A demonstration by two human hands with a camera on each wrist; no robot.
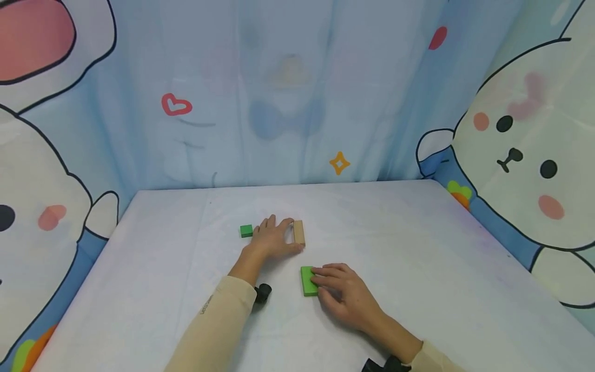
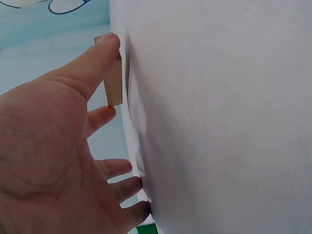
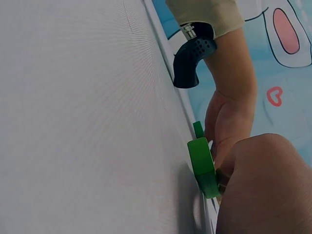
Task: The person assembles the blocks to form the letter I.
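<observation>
My left hand (image 1: pixel 274 241) pinches a plain wooden block (image 1: pixel 299 232) lengthwise, thumb at the near end and index finger at the far end. In the left wrist view the thumb lies over one end of the wooden block (image 2: pixel 113 83), and the other fingers are spread. Just left of that hand sits a small green block (image 1: pixel 246 231). Closer to me, my right hand (image 1: pixel 346 294) holds a flat green rectangular block (image 1: pixel 308 282) by its right side, thumb by the near corner. The right wrist view shows this green block (image 3: pixel 203 163), its grip partly hidden by the hand.
A white cloth covers the table (image 1: pixel 418 232). Behind it hangs a light blue curtain (image 1: pixel 288 103) printed with cartoon animals. Each wrist carries a dark camera mount, one of them (image 1: pixel 263 293) beside the left sleeve.
</observation>
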